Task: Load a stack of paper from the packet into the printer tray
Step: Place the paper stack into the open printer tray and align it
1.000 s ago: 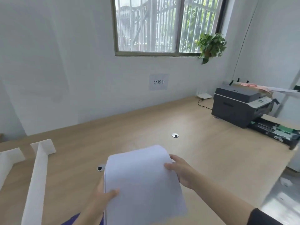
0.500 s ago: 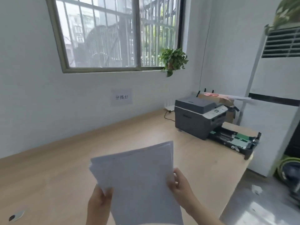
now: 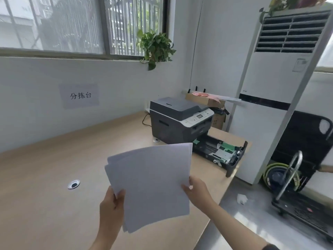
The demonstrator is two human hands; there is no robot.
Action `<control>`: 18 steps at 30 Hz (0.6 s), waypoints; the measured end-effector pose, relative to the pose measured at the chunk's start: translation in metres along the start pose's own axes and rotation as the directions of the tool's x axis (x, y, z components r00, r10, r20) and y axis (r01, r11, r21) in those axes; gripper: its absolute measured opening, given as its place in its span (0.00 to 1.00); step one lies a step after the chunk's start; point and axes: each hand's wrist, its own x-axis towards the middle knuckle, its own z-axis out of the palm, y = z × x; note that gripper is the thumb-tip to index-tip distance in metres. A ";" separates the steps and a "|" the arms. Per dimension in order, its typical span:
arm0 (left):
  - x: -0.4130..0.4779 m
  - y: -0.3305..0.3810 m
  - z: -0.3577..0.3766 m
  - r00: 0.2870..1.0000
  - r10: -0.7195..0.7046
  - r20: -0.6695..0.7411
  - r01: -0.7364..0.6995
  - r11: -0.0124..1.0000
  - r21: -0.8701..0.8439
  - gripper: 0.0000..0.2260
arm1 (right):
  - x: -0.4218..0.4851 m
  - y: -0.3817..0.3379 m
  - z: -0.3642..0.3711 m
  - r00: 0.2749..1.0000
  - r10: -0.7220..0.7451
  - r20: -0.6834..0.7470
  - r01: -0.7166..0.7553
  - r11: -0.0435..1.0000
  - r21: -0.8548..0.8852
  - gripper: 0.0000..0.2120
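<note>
Both hands pinch the paper stack (image 3: 151, 183): left hand (image 3: 110, 207) near its lower corner, right hand (image 3: 197, 189) at its side edge.
Sheets are fanned; I should square them, then lay them flat in the printer tray (image 3: 220, 153).

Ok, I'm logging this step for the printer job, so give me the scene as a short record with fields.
paper: white stack, held up over the desk, sheets slightly fanned
left hand: grip on the stack's lower left edge
right hand: grip on its right edge
printer: grey, at the desk's far right end
tray: pulled out in front of the printer, no paper visible in it
desk: wooden
</note>
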 end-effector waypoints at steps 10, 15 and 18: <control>0.112 -0.021 0.170 0.999 -0.031 -0.023 0.031 0.999 -0.031 0.12 | 0.177 0.082 -0.076 0.996 -0.014 0.086 0.013 1.000 0.006 0.10; 0.135 -0.028 0.222 0.997 -0.039 -0.066 0.046 0.994 0.097 0.14 | 0.247 0.127 -0.089 0.988 -0.025 0.155 0.015 0.998 0.068 0.13; 0.150 -0.038 0.247 0.990 0.005 -0.139 0.041 0.945 0.325 0.03 | 0.291 0.158 -0.093 0.973 -0.070 0.222 0.047 0.993 0.106 0.19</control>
